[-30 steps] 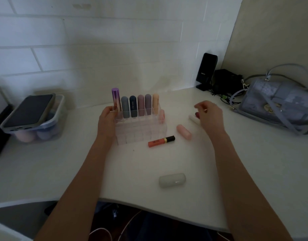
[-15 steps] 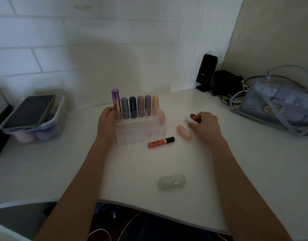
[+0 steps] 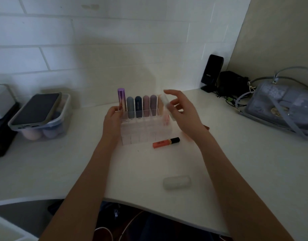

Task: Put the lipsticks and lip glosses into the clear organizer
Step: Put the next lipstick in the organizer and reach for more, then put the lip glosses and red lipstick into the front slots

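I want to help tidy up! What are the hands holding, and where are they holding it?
The right hand pinches a pale tube around its middle, above the clear organizer. The left hand grips the organizer's left end.

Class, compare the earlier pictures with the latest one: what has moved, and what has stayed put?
The right hand took hold of the pale tube on the desk and lifted it left, over the clear organizer. The left hand still steadies the organizer; the orange lip gloss and white case lie unmoved.
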